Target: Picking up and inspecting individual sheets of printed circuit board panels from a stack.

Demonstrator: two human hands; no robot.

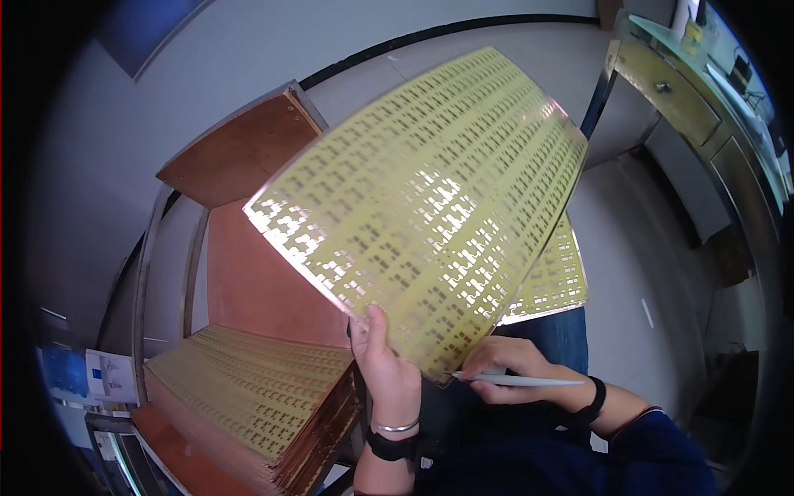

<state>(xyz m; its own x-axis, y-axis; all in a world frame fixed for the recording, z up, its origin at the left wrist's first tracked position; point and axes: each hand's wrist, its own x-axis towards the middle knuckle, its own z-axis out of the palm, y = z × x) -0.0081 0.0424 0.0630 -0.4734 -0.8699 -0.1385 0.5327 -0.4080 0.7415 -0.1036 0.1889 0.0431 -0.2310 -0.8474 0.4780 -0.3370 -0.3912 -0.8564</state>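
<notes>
A large yellow-green printed circuit board panel point(389, 194) with rows of shiny copper pads is held up at a tilt before me. My left hand point(389, 372) grips its near left edge, the thumb on the face and the other fingers mostly hidden behind. In my right hand point(506, 364) is a slim whitish pen-like tool point(538, 381), its tip at the panel's near corner. Beneath, a second circuit board panel point(550, 285) shows partly, over my blue-clad leg point(572, 337).
To my left a thick stack of similar panels point(248, 388) lies on a metal-framed rack point(149, 240) with brown-red backing boards point(260, 273). A desk with a drawer point(668, 87) stands at the right, with items on top. A pale wall point(223, 74) rises at the far left.
</notes>
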